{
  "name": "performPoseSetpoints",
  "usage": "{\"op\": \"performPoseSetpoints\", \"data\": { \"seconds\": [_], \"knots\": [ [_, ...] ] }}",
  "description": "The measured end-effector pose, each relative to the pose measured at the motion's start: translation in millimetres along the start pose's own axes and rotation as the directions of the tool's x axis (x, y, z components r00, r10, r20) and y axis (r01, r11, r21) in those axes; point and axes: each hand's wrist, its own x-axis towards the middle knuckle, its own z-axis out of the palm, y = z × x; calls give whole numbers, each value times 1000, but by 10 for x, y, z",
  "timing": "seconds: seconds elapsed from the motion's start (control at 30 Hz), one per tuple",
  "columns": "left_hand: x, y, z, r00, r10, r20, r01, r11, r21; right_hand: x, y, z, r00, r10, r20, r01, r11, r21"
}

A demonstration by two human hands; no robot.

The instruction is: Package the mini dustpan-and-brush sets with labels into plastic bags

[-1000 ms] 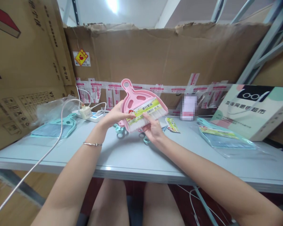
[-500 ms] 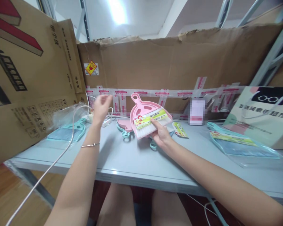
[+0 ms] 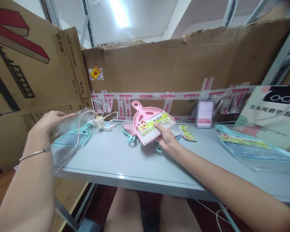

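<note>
I have the pink plastic dustpan set point(image 3: 151, 124) in the middle of the view. It is a scoop with a white-bristled brush nested in it under a yellow-green paper label. It is raised and tilted just above the grey counter point(image 3: 116, 161), with its handle loop pointing up and away. The right hand point(image 3: 166, 139) is closed on its lower bristle edge, thumb across the top and fingers curled beneath, so it grips one corner only.

The left hand point(image 3: 49, 120) is well apart to the left, fingers stretched nearly flat, and nothing is closed in it. Its fingertips are at the edge of a crumpled clear plastic bag point(image 3: 71, 119). A teal dustpan set point(image 3: 73, 139) lies under that film. A thin white cable point(image 3: 73, 143) crosses in front of both on its way to the white power strip point(image 3: 102, 124). Loose pink and teal dustpans point(image 3: 128, 130) lie on the counter behind the raised set, and a small label card point(image 3: 186, 132) lies beside it. Another bagged teal set point(image 3: 251, 149) rests further right.

As I judge it, the one-corner hold is the weak point. The scoop could pivot in the hand, or the brush could slide out from under its label. On the left, the slack film gives little to grip. Any tug on it could catch the cable and drag the power strip.
</note>
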Motion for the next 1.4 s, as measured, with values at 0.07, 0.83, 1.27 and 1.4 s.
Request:
{"op": "performPoseSetpoints", "data": {
  "seconds": [0.07, 0.83, 1.27, 1.4],
  "knots": [
    [15, 13, -8, 999, -26, -34, 28, 999, 43, 0, -3, 0, 1000, 0, 3, 0, 1000, 2],
    [-743, 838, 179, 620, 676, -398, -783, 503, -366, 271, -420, -158, 989, -150, -17, 151, 986, 66],
    [-877, 928, 1089, 775, 610, 166, -371, 651, -662, 439, -549, -315, 980, -137, -142, 148, 987, 70],
    [-957, 918, 1001, 875, 293, 386, 121, 639, -760, 379, -543, -261, 982, -128, -136, 136, 989, 56]
  ]
}}
